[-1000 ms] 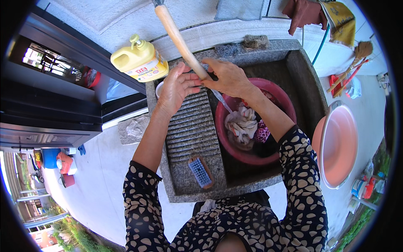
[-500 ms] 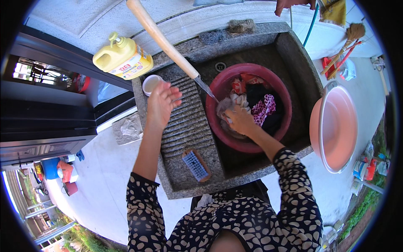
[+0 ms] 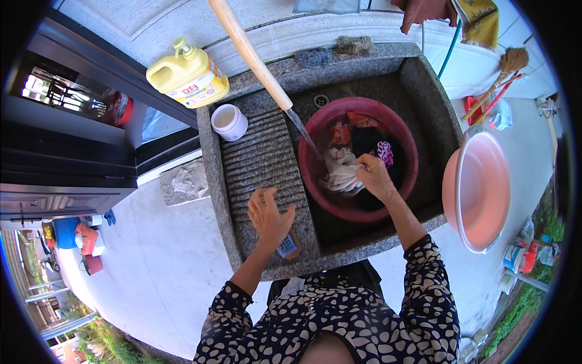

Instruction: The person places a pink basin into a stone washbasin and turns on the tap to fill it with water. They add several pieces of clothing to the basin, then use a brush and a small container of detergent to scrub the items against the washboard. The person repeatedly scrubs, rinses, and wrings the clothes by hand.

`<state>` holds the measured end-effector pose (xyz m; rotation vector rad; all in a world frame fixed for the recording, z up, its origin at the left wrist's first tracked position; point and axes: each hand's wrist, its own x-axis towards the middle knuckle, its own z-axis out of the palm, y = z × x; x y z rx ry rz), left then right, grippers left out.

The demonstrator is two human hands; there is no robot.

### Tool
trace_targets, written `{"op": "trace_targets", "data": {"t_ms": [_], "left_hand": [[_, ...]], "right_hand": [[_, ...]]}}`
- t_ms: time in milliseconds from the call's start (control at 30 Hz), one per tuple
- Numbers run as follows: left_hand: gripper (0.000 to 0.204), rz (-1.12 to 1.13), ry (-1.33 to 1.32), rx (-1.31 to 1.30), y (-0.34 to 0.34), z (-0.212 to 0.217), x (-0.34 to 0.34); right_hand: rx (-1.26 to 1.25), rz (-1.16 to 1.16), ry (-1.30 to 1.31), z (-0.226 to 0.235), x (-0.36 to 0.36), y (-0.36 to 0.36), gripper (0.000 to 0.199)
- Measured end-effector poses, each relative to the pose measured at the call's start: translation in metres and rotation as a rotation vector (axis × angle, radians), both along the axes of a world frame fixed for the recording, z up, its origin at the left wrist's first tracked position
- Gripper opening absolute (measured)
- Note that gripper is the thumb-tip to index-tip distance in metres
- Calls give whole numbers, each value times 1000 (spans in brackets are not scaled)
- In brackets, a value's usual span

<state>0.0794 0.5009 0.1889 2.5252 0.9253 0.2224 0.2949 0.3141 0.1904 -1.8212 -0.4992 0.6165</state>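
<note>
A stone sink (image 3: 424,91) with a ribbed washboard slope (image 3: 260,164) holds a red basin (image 3: 409,151) full of wet clothes. My right hand (image 3: 374,176) grips a white cloth (image 3: 341,173) inside the basin. My left hand (image 3: 270,215) hovers with fingers spread over the lower washboard, just above a small blue brush (image 3: 287,246). A wooden pole (image 3: 248,51) slants down toward the basin, and a thin stream of water (image 3: 303,133) runs from its end into the basin.
A yellow detergent jug (image 3: 188,73) and a white cup (image 3: 229,121) stand at the sink's left corner. A pink basin (image 3: 479,188) leans at the right. Brooms (image 3: 503,79) lie behind it. A dark doorway (image 3: 73,133) is at the left.
My left hand came down the washboard from near the pole to just above the blue brush. My right hand left the pole and went into the basin, onto the white cloth.
</note>
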Motion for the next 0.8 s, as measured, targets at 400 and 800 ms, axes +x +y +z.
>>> {"op": "trace_targets", "data": {"t_ms": [400,800], "left_hand": [[65,81,12,-240,8,-28,-57],[51,190,37,-266,24,-25,-69]], "right_hand": [[302,-111,75,77,-5,2,17],[-320,-46,-750,-71,10,-43,21]]}}
